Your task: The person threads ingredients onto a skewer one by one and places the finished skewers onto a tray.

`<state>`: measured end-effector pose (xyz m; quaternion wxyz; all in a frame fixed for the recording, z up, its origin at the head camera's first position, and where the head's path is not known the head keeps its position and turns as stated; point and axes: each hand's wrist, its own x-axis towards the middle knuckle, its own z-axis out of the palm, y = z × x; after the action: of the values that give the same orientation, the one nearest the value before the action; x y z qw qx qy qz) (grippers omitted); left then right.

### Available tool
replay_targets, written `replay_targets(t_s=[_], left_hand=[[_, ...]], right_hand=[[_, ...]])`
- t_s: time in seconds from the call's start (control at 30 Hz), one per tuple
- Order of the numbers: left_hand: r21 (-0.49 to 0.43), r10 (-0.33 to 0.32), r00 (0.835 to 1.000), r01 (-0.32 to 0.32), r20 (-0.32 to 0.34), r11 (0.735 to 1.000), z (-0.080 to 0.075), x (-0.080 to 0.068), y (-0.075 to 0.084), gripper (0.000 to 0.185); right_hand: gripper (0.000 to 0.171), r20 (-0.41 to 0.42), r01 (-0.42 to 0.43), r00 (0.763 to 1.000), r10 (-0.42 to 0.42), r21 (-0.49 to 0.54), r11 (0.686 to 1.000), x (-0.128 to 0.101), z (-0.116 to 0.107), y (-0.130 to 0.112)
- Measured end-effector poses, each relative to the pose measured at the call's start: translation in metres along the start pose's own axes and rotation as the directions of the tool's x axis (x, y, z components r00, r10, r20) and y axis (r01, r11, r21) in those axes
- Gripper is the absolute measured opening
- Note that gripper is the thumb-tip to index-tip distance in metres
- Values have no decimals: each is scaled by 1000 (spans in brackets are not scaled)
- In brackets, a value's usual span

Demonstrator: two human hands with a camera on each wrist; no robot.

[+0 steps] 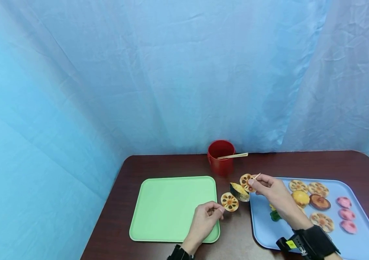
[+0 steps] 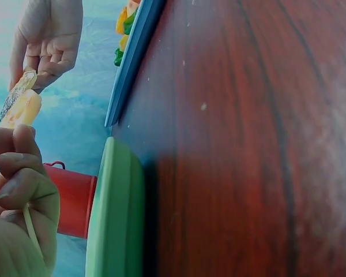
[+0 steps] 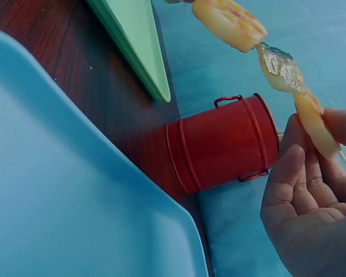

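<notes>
skewer [image 1: 241,189] held in the air at lower centre of the head view, between green tray [image 1: 171,207] and blue tray [image 1: 360,234]. long axis slanted, from lower left up to upper right, bare tip poking out at upper right. threaded along it: lotus slice [image 1: 229,202] lowest, dark-skinned wedge [image 1: 239,191] in the middle, second lotus slice [image 1: 245,181] highest. left hand [image 1: 204,220] pinching the lower end, fingers curled. right hand [image 1: 273,191] pinching the top slice near the tip. red cup [image 1: 221,157] behind, sticks across its rim.
</notes>
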<state>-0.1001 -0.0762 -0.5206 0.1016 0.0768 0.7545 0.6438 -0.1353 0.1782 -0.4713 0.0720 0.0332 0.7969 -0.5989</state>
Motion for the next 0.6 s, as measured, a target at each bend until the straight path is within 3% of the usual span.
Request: replay_targets(t_s=[0.3,0.6], left_hand=[[-52,-71,997,70,-14,996,0,-1,3,11],[-77,-54,998,52,-21,996,1,0,3,12]], right_hand=[[50,11,-11,1000,11,-36,999,1,-2,-2],[46,4,-7,1000,7,-32,999,3,4,0]])
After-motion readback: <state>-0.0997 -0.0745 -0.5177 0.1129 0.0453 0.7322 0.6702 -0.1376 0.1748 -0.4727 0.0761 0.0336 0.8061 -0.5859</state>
